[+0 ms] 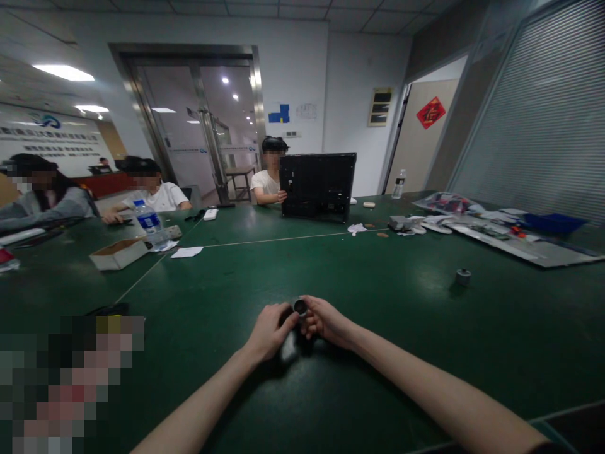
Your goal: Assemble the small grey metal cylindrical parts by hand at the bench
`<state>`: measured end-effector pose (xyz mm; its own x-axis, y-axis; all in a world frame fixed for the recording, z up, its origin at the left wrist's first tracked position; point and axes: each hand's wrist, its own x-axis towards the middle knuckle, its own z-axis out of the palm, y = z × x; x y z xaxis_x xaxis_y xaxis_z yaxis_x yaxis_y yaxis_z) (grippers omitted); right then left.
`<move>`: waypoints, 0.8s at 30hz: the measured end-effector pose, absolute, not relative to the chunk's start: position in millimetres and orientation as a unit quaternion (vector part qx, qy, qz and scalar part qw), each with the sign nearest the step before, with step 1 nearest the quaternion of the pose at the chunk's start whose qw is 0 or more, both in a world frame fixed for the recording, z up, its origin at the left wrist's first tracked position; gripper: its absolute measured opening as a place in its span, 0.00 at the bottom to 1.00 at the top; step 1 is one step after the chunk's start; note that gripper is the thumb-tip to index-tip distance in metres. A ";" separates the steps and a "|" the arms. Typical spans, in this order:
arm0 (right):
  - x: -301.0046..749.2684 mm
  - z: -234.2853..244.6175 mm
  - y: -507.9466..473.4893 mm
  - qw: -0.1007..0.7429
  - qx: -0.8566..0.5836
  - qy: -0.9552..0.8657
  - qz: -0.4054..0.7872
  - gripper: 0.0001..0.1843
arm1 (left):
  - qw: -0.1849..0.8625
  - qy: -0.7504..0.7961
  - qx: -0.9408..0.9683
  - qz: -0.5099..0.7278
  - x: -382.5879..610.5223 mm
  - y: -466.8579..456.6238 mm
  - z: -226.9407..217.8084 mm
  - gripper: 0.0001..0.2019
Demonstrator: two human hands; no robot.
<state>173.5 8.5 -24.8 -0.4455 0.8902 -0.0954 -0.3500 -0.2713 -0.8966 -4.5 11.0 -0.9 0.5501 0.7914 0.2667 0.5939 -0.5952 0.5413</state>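
Between my two hands, just above the green table (227,277), is a small metal cylinder (300,307) whose dark, hollow-looking end faces up toward me. My right hand (326,318) wraps its fingers around the far and right side of it. From the other side, my left hand (274,328) closes in with its thumb against the rim; its other fingers are partly hidden. Off to the right stands a grey metal piece (463,276), short and round with a small knob on top, touched by neither hand.
A black monitor-like panel (317,186) stands at the back, held by a person (267,183). Two more people sit at the left. A white box (119,253) and a water bottle (147,217) lie left; a board with parts (520,243) and a blue tray (554,222) lie right.
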 end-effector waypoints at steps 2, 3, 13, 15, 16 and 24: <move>173.7 -22.8 8.0 0.423 -0.306 -0.429 0.737 0.25 | 0.197 0.406 0.858 0.245 -4.4 10.8 -0.1 0.22; 173.8 -21.8 7.5 0.424 -0.302 -0.428 0.739 0.25 | 0.196 0.407 0.858 0.244 -4.2 10.6 0.4 0.21; 174.9 -14.9 4.5 0.422 -0.289 -0.414 0.753 0.29 | 0.179 0.418 0.859 0.235 -3.9 9.4 -0.9 0.20; 176.5 -16.3 5.2 0.418 -0.281 -0.416 0.757 0.30 | 0.174 0.420 0.859 0.235 -3.5 9.0 -1.7 0.20; 177.5 -17.1 5.6 0.415 -0.277 -0.419 0.759 0.31 | 0.170 0.420 0.860 0.235 -3.1 8.7 -1.9 0.20; 177.9 -18.3 3.2 0.418 -0.271 -0.453 0.739 0.37 | 0.173 0.399 0.866 0.248 -2.6 7.3 0.1 0.18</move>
<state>177.9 3.2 -18.3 -0.5036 0.8637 -0.0217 -0.3732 -0.2401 -0.8962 -2.6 7.3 0.1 0.5590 0.7759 0.2922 0.6046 -0.6227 0.4967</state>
